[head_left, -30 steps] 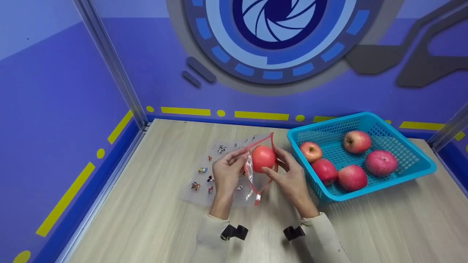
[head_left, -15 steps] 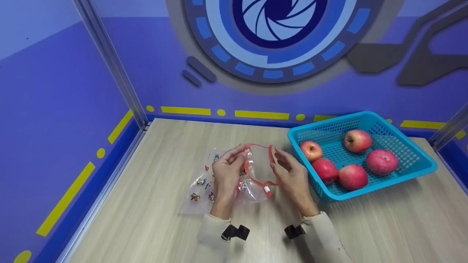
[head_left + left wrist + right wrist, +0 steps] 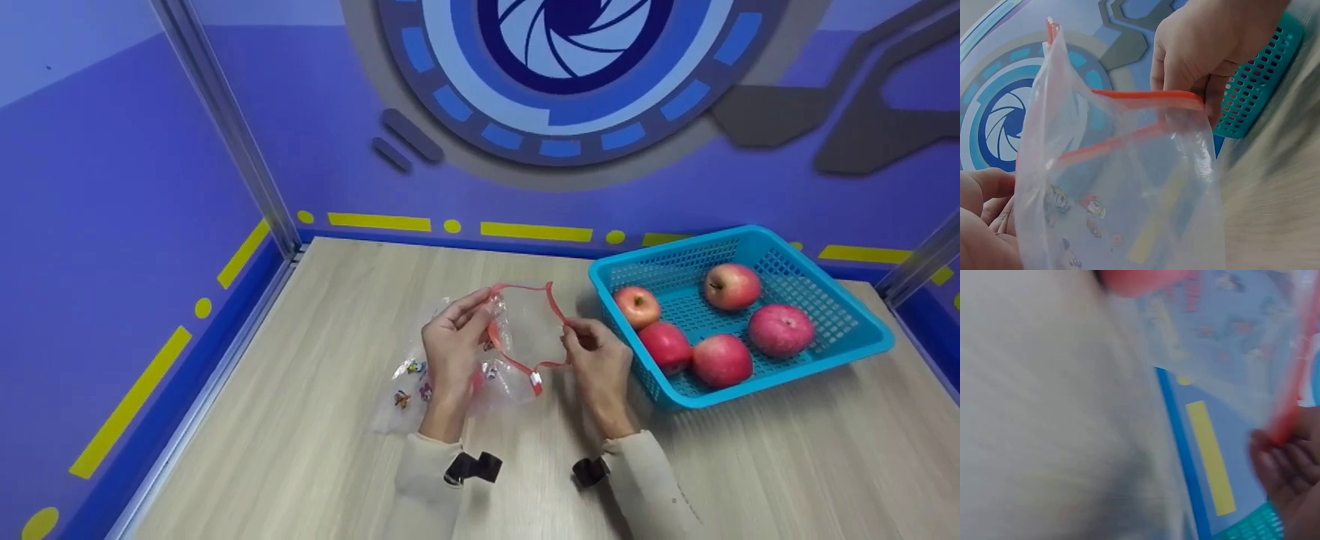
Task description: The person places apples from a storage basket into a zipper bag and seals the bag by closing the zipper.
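The person's left forearm (image 3: pixel 444 421) and right forearm (image 3: pixel 614 415) (both in cream fabric sleeves (image 3: pixel 424 487)) reach from near to far; the bare left hand (image 3: pixel 454 349) and bare right hand (image 3: pixel 601 369), held apart, each pinch with thumb and bent fingers.

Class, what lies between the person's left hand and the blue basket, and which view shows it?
In the head view, the open clear bag, then the right hand pinching its red rim, lie between the left hand and the blue basket.
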The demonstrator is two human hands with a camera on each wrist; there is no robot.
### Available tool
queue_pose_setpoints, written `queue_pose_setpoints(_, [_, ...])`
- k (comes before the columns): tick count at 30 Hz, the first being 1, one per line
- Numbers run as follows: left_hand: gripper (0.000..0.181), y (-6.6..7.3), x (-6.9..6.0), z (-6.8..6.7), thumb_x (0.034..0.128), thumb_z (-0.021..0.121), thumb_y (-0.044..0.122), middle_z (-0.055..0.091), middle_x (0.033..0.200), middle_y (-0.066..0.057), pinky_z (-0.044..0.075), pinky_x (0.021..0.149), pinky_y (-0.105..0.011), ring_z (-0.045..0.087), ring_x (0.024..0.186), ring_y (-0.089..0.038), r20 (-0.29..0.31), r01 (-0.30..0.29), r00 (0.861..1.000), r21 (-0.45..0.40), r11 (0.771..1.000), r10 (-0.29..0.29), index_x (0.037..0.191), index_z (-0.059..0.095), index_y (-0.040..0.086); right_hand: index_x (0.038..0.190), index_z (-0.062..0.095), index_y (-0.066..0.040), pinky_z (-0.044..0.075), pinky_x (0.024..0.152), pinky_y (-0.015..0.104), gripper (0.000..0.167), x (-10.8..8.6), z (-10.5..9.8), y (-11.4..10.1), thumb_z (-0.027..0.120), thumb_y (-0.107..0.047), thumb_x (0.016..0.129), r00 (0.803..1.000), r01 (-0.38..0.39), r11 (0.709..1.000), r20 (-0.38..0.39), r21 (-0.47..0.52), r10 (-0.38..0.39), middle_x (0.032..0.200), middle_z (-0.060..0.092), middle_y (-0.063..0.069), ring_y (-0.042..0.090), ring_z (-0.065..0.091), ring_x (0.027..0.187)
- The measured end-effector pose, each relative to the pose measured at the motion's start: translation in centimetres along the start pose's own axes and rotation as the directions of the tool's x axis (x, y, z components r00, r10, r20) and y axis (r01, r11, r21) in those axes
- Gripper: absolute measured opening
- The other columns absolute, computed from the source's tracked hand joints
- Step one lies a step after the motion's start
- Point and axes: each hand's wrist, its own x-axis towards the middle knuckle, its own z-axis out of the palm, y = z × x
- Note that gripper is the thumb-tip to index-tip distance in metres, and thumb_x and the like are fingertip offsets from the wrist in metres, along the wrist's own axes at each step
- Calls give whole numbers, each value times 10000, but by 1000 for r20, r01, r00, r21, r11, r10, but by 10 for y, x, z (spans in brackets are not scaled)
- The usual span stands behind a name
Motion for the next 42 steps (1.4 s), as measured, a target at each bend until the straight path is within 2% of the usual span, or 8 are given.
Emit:
queue_pose_setpoints(6, [218,1,3,-3,965,776,24,785,1104,-160,634,809,-319,780,963,-248,2,-36,999,-47,998,36,1175,780,-36,1133,779,9,539,847,139,251,4,6,11,827,37,888,940,199,979,-272,-55,-206,1026,776,94,223,708,866])
queue_pose_setpoints(10, [211,1,4,-6,973,756,-2,782,1094,-177,627,835,-318,782,978,-247,-22,-60,998,-46,997,59,1178,774,-50,1149,766,19,529,910,138,308,7,3,12,830,90,857,896,251,963,-351,-100,-270,1049,769,108,263,726,898])
queue_pose_setpoints(18, [204,7,4,-11,962,771,-2,785,1095,-160,619,869,-336,779,994,-269,-62,-97,994,-39,994,95,1163,785,-36,1178,770,10,542,903,148,290,6,-8,-6,835,22,896,942,208,977,-262,-43,-211,1087,784,84,222,734,926])
queue_pose_setpoints(22, [218,15,5,-15,963,776,9,785,1109,-154,621,866,-345,775,1005,-268,-79,-154,985,-31,988,151,1177,783,-31,1152,776,22,544,887,144,271,20,-13,-20,835,39,888,921,290,955,-256,-56,-294,1041,790,101,251,747,878])
queue_pose_setpoints(30, [210,27,1,-19,974,761,4,786,1114,-143,631,840,-356,773,994,-260,-91,-318,944,16,948,318,1176,773,-49,1098,785,41,513,892,109,253,57,-15,-29,860,39,857,843,452,875,-238,-171,-482,968,774,127,273,755,820])
queue_pose_setpoints(35, [188,37,-1,-17,947,756,-69,783,1101,-178,628,849,-377,773,987,-282,-86,-478,875,14,878,477,1134,773,-83,1092,792,38,547,889,149,238,66,-16,-36,855,40,863,818,501,855,-250,-135,-518,970,770,134,269,751,831])
queue_pose_setpoints(39, [196,40,-1,-16,928,752,-113,778,1114,-193,628,849,-386,774,990,-288,-84,-538,840,4,843,537,1122,769,-98,1095,792,37,558,892,168,217,69,-17,-41,844,28,884,829,488,863,-243,-129,-504,984,769,133,263,754,846])
queue_pose_setpoints(42, [198,38,-2,-17,945,755,-75,784,1111,-169,632,830,-374,777,989,-278,-76,-485,871,23,874,485,1143,770,-80,1142,786,8,595,892,252,221,68,-20,-45,824,-33,928,887,398,905,-188,-148,-421,1039,773,102,225,754,898])
